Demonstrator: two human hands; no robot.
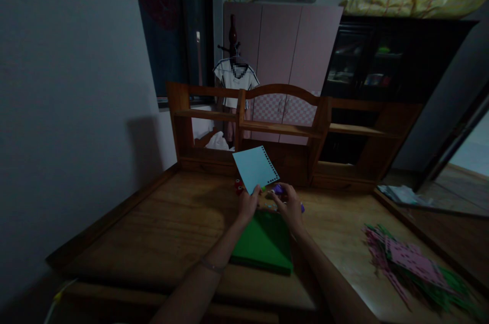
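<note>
A light blue sheet of paper (255, 167) with a row of punched holes along its right edge is pinched by its lower corner in my left hand (249, 205). My right hand (289, 208) is to the right of the sheet, its fingers curled in beside a small purple object (278, 190). What lies between those fingers is too dark and small to make out. Below both hands a thick green pad or box (263, 245) rests on the wooden table. Behind my left hand sits a small red thing with eye-like spots (239, 187), partly covered by the sheet.
A loose heap of pink and green cut strips (416, 265) lies on the right of the wooden table (160, 222). Along the table's back edge stands a wooden shelf (282, 128). A wall (76, 110) borders the left side.
</note>
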